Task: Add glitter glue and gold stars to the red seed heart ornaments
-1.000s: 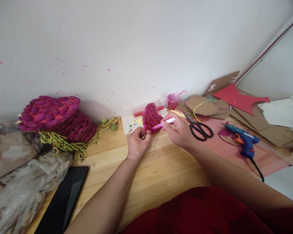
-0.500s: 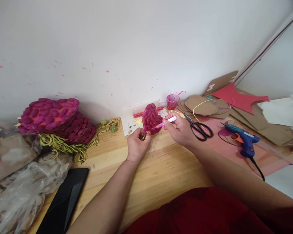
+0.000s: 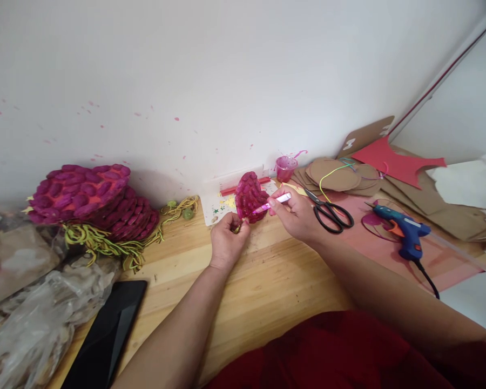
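My left hand [image 3: 229, 237] is closed on the lower edge of a magenta disc [image 3: 249, 192], its surface covered in overlapping shell-like pieces. The disc is tilted up, facing me. Between the fingers and thumb of my right hand [image 3: 295, 216] is a slim paintbrush [image 3: 281, 199], white at the back and stained pink toward the front. Its tip meets the lower part of the disc. Under and behind the disc lies a white sheet [image 3: 208, 208] with small gold and green stars. A clear cup [image 3: 286, 168] smeared with magenta paint stands behind my right hand.
Left, magenta discs with yellow-green strings form a stack [image 3: 85, 189]. Nearer me are plastic bags [image 3: 36, 329] and a black tablet-like slab [image 3: 105, 335]. Right are scissors [image 3: 335, 216], cardboard circles [image 3: 332, 175], a blue glue gun [image 3: 411, 237] with its cord, and red sheet material [image 3: 392, 159].
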{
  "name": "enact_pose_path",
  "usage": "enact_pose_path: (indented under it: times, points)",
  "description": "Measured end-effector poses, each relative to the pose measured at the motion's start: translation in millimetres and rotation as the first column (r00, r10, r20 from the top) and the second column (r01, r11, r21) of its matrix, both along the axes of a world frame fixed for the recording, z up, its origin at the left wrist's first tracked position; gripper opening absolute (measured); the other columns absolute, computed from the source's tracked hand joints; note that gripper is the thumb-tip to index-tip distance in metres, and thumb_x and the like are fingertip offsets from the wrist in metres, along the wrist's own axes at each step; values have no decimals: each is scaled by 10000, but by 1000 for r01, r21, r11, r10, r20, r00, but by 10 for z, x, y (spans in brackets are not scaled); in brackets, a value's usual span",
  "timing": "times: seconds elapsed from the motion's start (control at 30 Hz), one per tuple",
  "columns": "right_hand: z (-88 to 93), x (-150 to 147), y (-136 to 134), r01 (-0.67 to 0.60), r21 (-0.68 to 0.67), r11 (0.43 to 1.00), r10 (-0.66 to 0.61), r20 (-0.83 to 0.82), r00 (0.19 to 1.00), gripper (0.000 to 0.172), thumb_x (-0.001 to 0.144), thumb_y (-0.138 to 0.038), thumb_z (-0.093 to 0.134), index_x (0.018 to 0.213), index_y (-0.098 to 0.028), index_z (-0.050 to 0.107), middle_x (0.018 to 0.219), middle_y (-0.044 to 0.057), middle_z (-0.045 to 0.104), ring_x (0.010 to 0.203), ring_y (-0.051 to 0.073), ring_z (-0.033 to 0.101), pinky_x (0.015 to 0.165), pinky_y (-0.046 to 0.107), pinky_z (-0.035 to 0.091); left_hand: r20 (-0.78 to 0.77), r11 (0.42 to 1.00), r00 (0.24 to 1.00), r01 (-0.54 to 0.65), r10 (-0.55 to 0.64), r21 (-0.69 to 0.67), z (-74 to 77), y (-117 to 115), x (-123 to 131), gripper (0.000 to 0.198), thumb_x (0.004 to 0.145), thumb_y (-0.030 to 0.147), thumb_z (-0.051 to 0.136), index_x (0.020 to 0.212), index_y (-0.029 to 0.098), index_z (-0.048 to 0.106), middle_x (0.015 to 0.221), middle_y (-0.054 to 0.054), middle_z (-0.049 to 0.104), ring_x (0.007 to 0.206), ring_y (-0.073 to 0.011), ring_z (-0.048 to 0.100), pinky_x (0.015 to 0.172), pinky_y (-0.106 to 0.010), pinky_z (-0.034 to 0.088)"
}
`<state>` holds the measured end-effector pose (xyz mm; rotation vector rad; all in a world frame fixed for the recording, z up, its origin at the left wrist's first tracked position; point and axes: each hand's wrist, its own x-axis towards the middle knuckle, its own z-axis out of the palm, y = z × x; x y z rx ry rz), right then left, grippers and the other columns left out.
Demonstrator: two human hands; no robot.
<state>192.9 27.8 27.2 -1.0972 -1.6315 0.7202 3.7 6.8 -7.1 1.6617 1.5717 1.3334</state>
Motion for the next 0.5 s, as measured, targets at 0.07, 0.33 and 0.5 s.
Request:
enact_pose_path:
  times: [0.07, 0.33, 0.5]
  points:
    - [20, 3, -12, 33, 34, 999, -34, 27, 999, 213, 933, -424, 620, 887, -224, 565, 715, -13, 621, 649, 152, 570, 599, 275, 408, 11, 1000, 1000, 2, -2, -8, -8, 3, 0, 220, 779, 340, 609, 651, 211, 486, 591, 56, 421, 570, -106, 365, 557, -228, 316]
    - [132, -81, -134, -81, 170, 982, 59, 132, 990, 65, 938, -252, 587, 877, -230, 590, 730, -2, 669, 678, 164, 615, 661, 302, 445, 36, 1000, 999, -8, 8, -5, -20, 10, -12, 221, 778, 344, 627, 648, 208, 513, 577, 60, 420, 562, -107, 359, 548, -232, 310]
    - [140, -107, -154, -17, 276, 961, -25, 149, 989, 53, 930, -242, 590, 886, -218, 608, 796, 22, 705, 727, 176, 631, 700, 317, 450, 40, 1000, 999, -8, 9, -13, -10, 6, -7, 224, 771, 339, 628, 638, 209, 503, 570, 61, 416, 556, -106, 358, 553, -235, 312]
